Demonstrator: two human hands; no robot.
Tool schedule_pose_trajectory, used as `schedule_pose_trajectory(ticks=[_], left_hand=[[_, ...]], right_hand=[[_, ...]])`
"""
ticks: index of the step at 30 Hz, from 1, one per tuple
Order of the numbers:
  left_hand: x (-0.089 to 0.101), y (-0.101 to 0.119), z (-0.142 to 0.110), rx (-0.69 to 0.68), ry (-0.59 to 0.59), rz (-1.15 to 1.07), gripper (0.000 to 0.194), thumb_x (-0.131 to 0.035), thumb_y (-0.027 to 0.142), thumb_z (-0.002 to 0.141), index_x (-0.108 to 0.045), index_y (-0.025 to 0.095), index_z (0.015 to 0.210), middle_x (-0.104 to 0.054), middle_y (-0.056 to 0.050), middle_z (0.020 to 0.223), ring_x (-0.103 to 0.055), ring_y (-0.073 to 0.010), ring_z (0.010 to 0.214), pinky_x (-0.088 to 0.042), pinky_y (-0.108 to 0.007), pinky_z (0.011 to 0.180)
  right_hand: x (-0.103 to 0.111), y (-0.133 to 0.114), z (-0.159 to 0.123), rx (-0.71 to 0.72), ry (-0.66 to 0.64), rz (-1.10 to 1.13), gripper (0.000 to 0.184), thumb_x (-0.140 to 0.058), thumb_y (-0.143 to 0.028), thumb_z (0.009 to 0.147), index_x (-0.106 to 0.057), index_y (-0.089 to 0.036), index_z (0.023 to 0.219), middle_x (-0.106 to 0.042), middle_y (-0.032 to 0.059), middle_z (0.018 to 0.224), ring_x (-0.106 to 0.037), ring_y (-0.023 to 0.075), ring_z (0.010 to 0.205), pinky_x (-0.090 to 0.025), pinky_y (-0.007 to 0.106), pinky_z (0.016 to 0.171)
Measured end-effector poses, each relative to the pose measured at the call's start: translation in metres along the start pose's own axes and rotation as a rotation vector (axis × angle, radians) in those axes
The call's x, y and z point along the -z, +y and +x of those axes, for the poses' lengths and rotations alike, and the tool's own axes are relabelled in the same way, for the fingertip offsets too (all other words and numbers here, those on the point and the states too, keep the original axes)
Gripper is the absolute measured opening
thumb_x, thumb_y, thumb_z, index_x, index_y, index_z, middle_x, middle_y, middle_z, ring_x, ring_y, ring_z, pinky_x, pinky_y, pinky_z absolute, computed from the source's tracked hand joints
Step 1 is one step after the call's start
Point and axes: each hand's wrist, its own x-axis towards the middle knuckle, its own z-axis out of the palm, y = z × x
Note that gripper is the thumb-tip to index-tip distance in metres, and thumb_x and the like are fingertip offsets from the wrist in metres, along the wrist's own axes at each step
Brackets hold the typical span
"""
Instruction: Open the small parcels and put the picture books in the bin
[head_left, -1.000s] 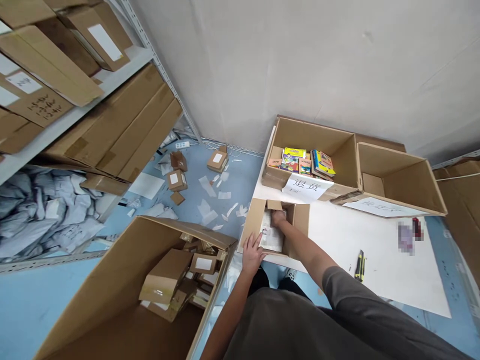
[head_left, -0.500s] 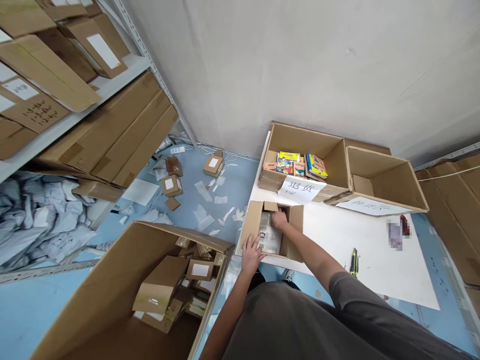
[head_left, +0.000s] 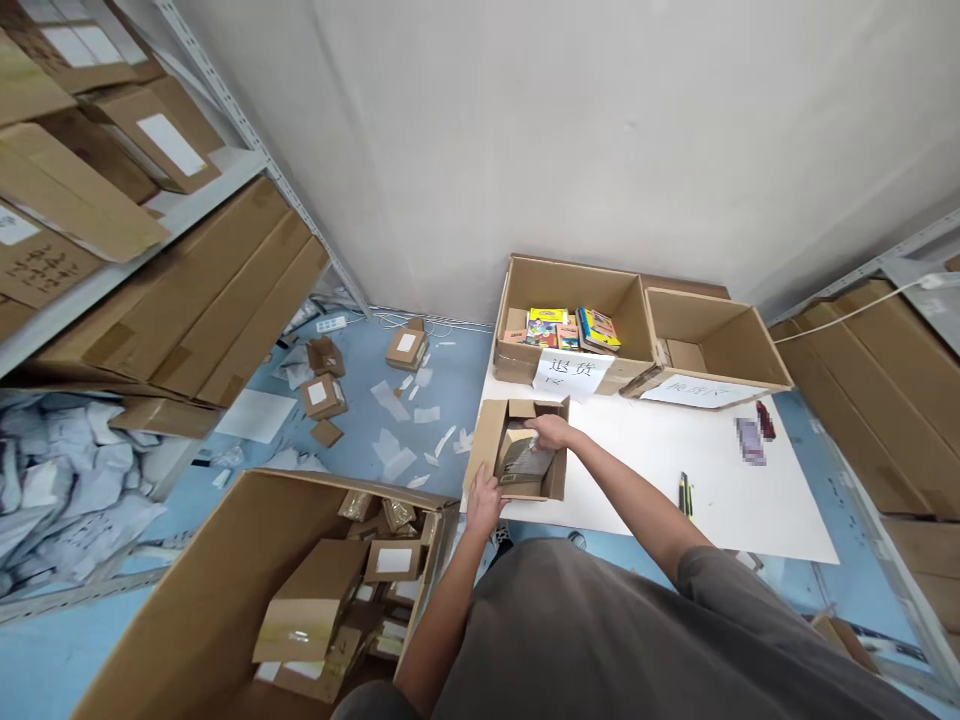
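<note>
A thick book-like item (head_left: pixel 525 465) tilts inside a small open carton (head_left: pixel 484 440) on the white desk (head_left: pixel 765 520), its one-o'clock edge apparently pinched by the right hand (head_left: pixel 551 432). The left hand (head_left: pixel 486 502) rests at the carton's seven o'clock; how tightly, one cannot tell. Lifting out looks underway; next likely calls for a steady pull, carton braced. Books (head_left: pixel 598 328) fill part of a larger box (head_left: pixel 585 282) at one o'clock.

Single head-worn camera, looking forward and steeply down past the wearer's own shirt (head_left: pixel 570 630) at the bottom edge. Left hand (head_left: pixel 484 502) and right hand (head_left: pixel 552 432) show near, just below mid-frame, with the table (head_left: pixel 712 450) reaching off to the right. Wide view: wall (head_left: pixel 480 150) fills the top, shelf (head_left: pixel 196 204) cuts in slantwise at upper left.
</note>
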Motion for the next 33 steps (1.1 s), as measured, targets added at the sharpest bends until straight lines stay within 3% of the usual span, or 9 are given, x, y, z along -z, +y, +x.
schedule_pose_trajectory(ticks=[5,10,14,16,19,24,27,29,33], left_hand=[[0.008,-0.009,0.008,-0.004,-0.048,0.023,0.007,-0.075,0.024,0.08,-0.072,0.022,0.073,-0.073,-0.013,0.101,-0.036,-0.0378,0.152,-0.041,-0.053,0.117],[0.019,-0.023,0.009,-0.018,-0.025,0.053,0.01,-0.074,0.025,0.08,-0.071,0.023,0.071,-0.071,-0.012,0.096,-0.035,-0.0381,0.152,-0.043,-0.057,0.117],[0.026,-0.035,0.007,-0.058,0.005,0.048,0.01,-0.073,0.026,0.082,-0.072,0.023,0.073,-0.068,-0.011,0.092,-0.033,-0.0368,0.154,-0.042,-0.056,0.119],[0.029,-0.036,0.006,-0.071,-0.007,0.054,0.008,-0.074,0.026,0.082,-0.072,0.023,0.075,-0.069,-0.011,0.096,-0.032,-0.0391,0.154,-0.043,-0.057,0.119],[0.036,-0.033,0.005,-0.098,-0.018,0.069,0.009,-0.076,0.029,0.082,-0.075,0.023,0.089,-0.07,-0.012,0.113,-0.032,-0.0415,0.154,-0.039,-0.06,0.12],[0.057,-0.008,-0.003,-0.08,0.026,0.087,0.035,-0.074,0.031,0.084,-0.071,0.026,0.119,-0.063,-0.012,0.142,-0.03,-0.0399,0.155,-0.033,-0.063,0.123],[0.064,0.029,-0.014,-0.034,0.114,0.064,0.037,-0.063,0.033,0.093,-0.067,0.025,0.128,-0.062,-0.013,0.143,-0.03,-0.0381,0.155,-0.036,-0.06,0.123],[0.058,0.066,-0.019,0.002,0.159,0.044,0.038,-0.056,0.03,0.096,-0.065,0.025,0.132,-0.064,-0.013,0.14,-0.037,-0.0361,0.151,-0.037,-0.058,0.123],[0.012,0.146,-0.005,-0.011,0.067,-0.026,0.039,-0.046,0.026,0.099,-0.065,0.029,0.132,-0.068,-0.011,0.131,-0.058,-0.0302,0.133,-0.045,-0.052,0.118]], right_hand=[[0.059,0.032,-0.055,-0.007,0.085,0.07,0.036,-0.078,-0.034,0.078,-0.074,-0.021,0.111,-0.076,0.0073,0.111,-0.067,0.0307,0.106,-0.051,0.032,0.086],[0.13,0.069,-0.136,0.086,0.257,0.343,0.039,-0.08,-0.045,0.077,-0.074,-0.019,0.105,-0.075,0.0074,0.106,-0.07,0.0283,0.1,-0.054,0.034,0.088],[0.147,0.094,-0.196,0.04,0.236,0.462,0.047,-0.081,-0.052,0.073,-0.074,-0.016,0.102,-0.076,0.0101,0.103,-0.071,0.0282,0.099,-0.055,0.035,0.09],[0.136,0.109,-0.213,0.0,0.197,0.53,0.048,-0.081,-0.053,0.071,-0.074,-0.016,0.101,-0.076,0.0096,0.101,-0.071,0.0274,0.097,-0.055,0.034,0.088],[0.104,0.135,-0.214,-0.038,0.138,0.611,0.046,-0.082,-0.05,0.067,-0.073,-0.016,0.097,-0.077,0.0074,0.1,-0.071,0.026,0.093,-0.056,0.033,0.086],[0.04,0.183,-0.169,-0.088,-0.019,0.584,0.039,-0.08,-0.042,0.063,-0.075,-0.017,0.093,-0.078,0.0046,0.098,-0.07,0.0257,0.091,-0.055,0.032,0.084],[0.003,0.209,-0.131,-0.133,-0.157,0.492,0.041,-0.08,-0.033,0.063,-0.076,-0.019,0.101,-0.078,0.0015,0.099,-0.07,0.0248,0.09,-0.054,0.031,0.083],[-0.02,0.222,-0.105,-0.155,-0.201,0.382,0.045,-0.081,-0.027,0.062,-0.076,-0.022,0.107,-0.078,0.0011,0.103,-0.07,0.025,0.096,-0.053,0.03,0.087],[-0.056,0.233,-0.066,-0.289,-0.105,0.097,0.064,-0.084,-0.017,0.062,-0.071,-0.022,0.124,-0.071,0.0117,0.128,-0.06,0.0336,0.122,-0.044,0.042,0.105]])
